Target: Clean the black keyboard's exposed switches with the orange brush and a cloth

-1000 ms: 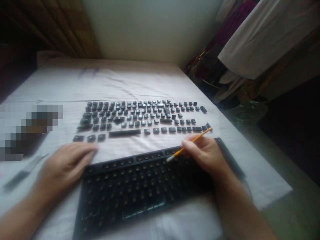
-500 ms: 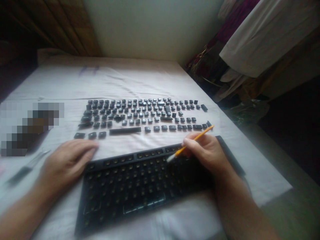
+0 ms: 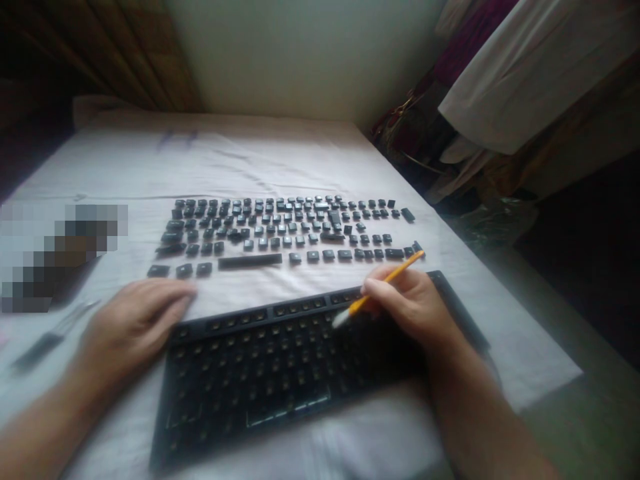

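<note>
A black keyboard base (image 3: 240,380) with its keycaps off lies slanted on the white cloth. My right hand (image 3: 407,300) pinches a thin orange-handled brush (image 3: 387,280), its pale bristles down at the bare key posts in the upper middle of the base. My left hand (image 3: 135,317) rests at the base's upper left corner, fingers together and curled; anything under them is hidden. Beyond both hands, the loose black keycaps (image 3: 270,229) lie in rows, with a long spacebar (image 3: 250,261) at the front.
A dark-ended tool (image 3: 43,347) lies on the white cloth (image 3: 280,160) left of my left hand. Behind it is a blurred-out patch. Clothes (image 3: 505,100) hang at the right beyond the cloth's edge, and a wall (image 3: 300,60) stands behind.
The brush handle's upper end has shifted slightly left and down, with the bristles in nearly the same place. My left hand has stayed still.
</note>
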Tool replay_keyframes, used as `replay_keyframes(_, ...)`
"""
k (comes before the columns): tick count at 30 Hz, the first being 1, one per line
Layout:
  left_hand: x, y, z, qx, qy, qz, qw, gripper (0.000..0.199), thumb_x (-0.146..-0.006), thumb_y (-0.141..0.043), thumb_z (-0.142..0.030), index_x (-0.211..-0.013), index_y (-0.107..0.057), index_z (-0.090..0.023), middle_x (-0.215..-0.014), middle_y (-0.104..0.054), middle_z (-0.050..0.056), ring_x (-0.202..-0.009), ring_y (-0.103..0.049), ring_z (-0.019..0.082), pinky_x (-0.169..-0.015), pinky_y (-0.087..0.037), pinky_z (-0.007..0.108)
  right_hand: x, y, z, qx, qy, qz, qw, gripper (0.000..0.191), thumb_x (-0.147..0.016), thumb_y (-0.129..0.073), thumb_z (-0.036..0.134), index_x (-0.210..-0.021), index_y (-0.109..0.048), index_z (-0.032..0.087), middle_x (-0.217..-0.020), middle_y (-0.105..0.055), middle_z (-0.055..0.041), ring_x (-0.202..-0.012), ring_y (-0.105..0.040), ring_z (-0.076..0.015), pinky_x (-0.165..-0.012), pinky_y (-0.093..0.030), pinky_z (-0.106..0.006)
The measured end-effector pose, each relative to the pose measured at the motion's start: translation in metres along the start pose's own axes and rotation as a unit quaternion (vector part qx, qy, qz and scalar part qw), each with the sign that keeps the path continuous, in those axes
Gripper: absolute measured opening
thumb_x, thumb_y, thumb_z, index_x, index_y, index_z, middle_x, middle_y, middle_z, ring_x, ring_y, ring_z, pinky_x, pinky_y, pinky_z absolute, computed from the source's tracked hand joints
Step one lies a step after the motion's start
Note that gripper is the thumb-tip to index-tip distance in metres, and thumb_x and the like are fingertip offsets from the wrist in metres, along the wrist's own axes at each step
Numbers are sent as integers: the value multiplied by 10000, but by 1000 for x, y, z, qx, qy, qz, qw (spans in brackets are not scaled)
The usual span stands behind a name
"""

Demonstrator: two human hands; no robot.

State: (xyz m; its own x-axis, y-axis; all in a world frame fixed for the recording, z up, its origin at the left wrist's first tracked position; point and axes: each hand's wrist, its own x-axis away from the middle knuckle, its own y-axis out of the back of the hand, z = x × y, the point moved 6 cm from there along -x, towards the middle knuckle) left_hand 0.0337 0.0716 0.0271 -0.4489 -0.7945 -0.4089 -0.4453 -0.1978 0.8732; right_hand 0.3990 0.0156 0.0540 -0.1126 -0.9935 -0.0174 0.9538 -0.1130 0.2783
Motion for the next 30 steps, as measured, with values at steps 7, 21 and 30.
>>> replay_keyframes(7, 1, -1, 2, -3, 2, 7, 1000, 345, -952, -502, -455, -1019, -742, -216, -1006, -780, 71, -926, -712, 229, -898, -533, 359, -2, -1, -5, 28, 4, 0, 1000, 201, -792, -672, 341, -655, -657, 194, -523, -645, 12, -453, -588, -124, -464, -470, -216)
replay_keyframes(21, 0, 0, -2, -7, -23, -11, 1000, 349, -976, -486, -464, -1016, -732, -218, -999, -778, 70, -928, -712, 213, -891, -516, 325, 2, 9, 1, -39, 30, -61, 997, 191, -786, -682, 296, -620, -657, 207, -470, -623, 30, -402, -574, -117, -417, -458, -200)
replay_keyframes(30, 0, 1, -1, 0, -24, -15, 1000, 346, -968, -489, -482, -1006, -732, -238, -994, -783, 66, -902, -727, 217, -858, -530, 340, 0, 31, -10, 1, 22, -136, 990, 181, -771, -689, 310, -626, -656, 208, -457, -607, 35, -403, -573, -128, -427, -464, -216)
